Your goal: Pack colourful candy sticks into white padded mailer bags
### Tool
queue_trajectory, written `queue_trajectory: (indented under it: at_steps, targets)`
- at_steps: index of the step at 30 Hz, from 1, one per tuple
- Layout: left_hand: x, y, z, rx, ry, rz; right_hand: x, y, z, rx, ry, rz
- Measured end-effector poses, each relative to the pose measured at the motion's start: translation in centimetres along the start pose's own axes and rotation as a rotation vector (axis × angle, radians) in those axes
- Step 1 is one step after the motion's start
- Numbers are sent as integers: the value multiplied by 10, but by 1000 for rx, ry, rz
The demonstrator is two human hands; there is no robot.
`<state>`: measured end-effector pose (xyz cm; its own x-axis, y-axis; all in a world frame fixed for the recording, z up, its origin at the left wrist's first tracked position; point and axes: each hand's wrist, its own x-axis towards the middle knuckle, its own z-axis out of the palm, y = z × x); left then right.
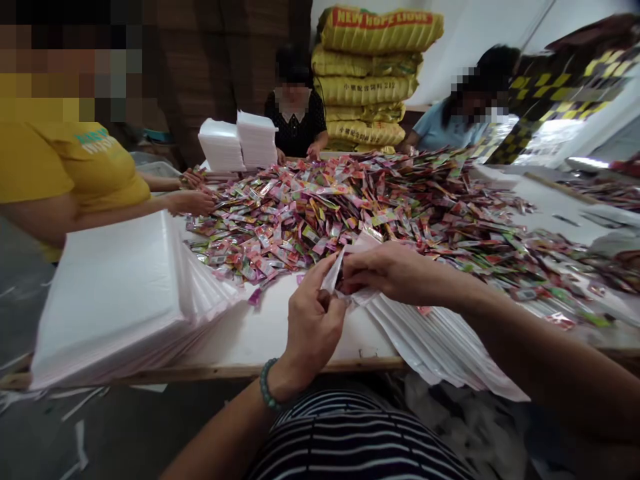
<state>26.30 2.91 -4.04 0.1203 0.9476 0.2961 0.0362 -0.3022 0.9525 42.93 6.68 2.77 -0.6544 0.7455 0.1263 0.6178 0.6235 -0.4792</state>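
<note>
My left hand (314, 327), with a green bead bracelet at the wrist, is closed on the edge of a thin white plastic bag (332, 275) just above the table's front part. My right hand (393, 272) reaches across from the right, its fingers curled at the bag's mouth. Whatever those fingertips pinch is hidden by the bag and the hand. Just beyond both hands spreads a large heap of small, colourful flat packets (320, 217). Beneath my right forearm lies a fanned row of white bags (435, 340), reaching past the table edge.
At the left stands a tall stack of white bags (120, 267); two more white stacks (220, 148) are at the back. A person in a yellow shirt (105, 170) handles packets at the left. Two other people sit across the table. Yellow sacks (367, 87) are piled behind.
</note>
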Motion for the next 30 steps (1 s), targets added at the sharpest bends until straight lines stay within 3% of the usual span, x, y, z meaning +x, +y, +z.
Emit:
queue_trajectory:
  at_steps: [1, 3, 7, 9, 11, 13, 17, 22, 25, 28, 30]
  targets:
    - [0, 0, 0, 10, -14, 4, 0, 3, 1, -42, -60, 12]
    - [5, -2, -2, 25, -51, 30, -2, 5, 1, -71, -57, 46]
    - [30, -26, -23, 25, -158, 191, -4, 2, 0, 234, 175, 190]
    - [45, -46, -36, 44, -294, 231, -6, 2, 1, 471, 278, 225]
    - [58, -69, -43, 73, -477, 166, -6, 3, 2, 583, 342, 231]
    - [68, -89, -43, 38, -629, 59, -4, 5, 4, 592, 293, 260]
    - [92, -114, -25, -249, -732, -134, 10, 5, 12, 319, 43, 325]
    - [118, -119, -5, -317, -794, -274, 27, 1, 24, -168, 9, 308]
    - [115, -117, -11, -308, -792, -274, 17, -2, 27, -233, 207, 127]
    - [97, -115, -28, -313, -682, -308, -8, -4, 40, -205, 637, -55]
    - [80, -114, -40, -306, -510, -326, -22, -2, 62, -99, 943, 37]
